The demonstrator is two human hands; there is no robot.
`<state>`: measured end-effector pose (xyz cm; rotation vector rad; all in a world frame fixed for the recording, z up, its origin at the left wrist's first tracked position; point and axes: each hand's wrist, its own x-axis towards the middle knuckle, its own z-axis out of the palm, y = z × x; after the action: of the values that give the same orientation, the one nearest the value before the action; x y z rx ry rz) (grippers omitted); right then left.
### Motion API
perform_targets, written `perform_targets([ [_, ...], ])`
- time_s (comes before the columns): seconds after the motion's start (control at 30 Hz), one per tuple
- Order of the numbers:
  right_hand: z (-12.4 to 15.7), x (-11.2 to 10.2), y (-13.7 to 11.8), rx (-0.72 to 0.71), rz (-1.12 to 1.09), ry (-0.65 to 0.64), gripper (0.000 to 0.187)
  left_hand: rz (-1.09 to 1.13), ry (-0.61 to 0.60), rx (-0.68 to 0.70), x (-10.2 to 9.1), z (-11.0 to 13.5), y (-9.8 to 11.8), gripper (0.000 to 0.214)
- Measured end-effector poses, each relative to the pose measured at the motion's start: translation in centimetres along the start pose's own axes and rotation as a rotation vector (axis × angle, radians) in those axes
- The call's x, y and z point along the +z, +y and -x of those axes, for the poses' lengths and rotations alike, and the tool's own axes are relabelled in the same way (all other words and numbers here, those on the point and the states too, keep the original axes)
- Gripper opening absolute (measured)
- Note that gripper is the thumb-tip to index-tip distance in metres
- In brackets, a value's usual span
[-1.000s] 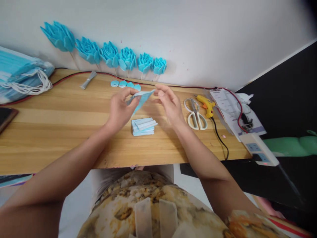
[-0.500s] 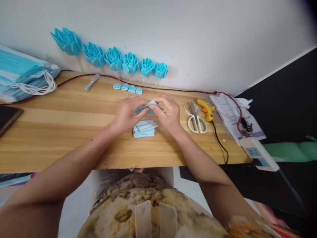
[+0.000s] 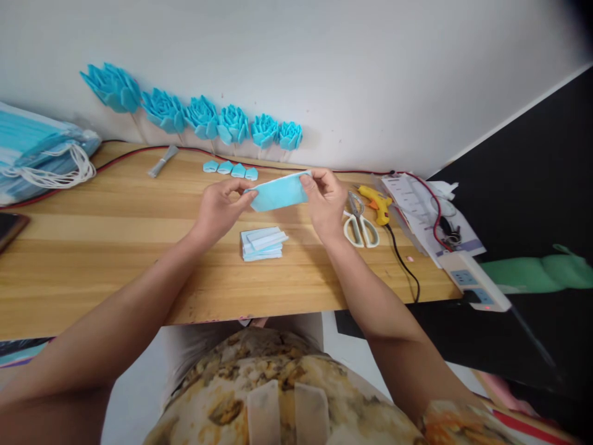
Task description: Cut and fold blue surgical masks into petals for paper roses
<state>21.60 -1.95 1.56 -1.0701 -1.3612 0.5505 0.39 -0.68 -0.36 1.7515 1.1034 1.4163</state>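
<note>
A flat blue strip of mask fabric (image 3: 279,193) with a white upper edge is stretched between my two hands above the table. My left hand (image 3: 222,209) pinches its left end between thumb and fingers. At the other end, my right hand (image 3: 325,201) grips the strip with the thumb on its blue face. Below it lies a small stack of pale blue and white strips (image 3: 262,245). Several small folded blue petals (image 3: 230,169) sit in a row just beyond my left hand. White-handled scissors (image 3: 360,225) rest to the right of my right hand.
Several blue fabric flowers (image 3: 202,117) on sticks lean along the wall. Bagged face masks (image 3: 41,151) and a bundle of grey strips (image 3: 163,161) are at left, with a dark phone-like object (image 3: 10,228). Rightward are a yellow glue gun (image 3: 377,204), papers (image 3: 412,201) and a power strip (image 3: 477,283).
My hands have moved apart, and the strip, bent between my fingers before, is now spread out flat with its blue face showing. The camera view has shifted slightly.
</note>
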Motion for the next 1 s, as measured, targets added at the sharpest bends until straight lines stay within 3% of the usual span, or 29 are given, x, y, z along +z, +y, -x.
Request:
perform_targets([
  [0.2, -0.2, 0.1, 0.4, -0.037, 0.012, 0.018, 0.036, 0.025, 0.007, -0.125, 0.0, -0.1, 0.4, 0.016],
  [0.43, -0.3, 0.2, 0.5, -0.065, -0.016, 0.027, 0.037, 0.39, 0.019, -0.334, 0.2, -0.2, 0.8, 0.021],
  [0.63, -0.2, 0.0, 0.0, -0.045, 0.044, 0.015, 0.038, 0.639, -0.063, -0.397, 0.1, -0.1, 1.2, 0.025],
  [1.0, -0.5, -0.4, 0.3, -0.059, 0.196, 0.037, 0.042, 0.719, -0.103, -0.385, 0.3, 0.1, 1.0, 0.024],
])
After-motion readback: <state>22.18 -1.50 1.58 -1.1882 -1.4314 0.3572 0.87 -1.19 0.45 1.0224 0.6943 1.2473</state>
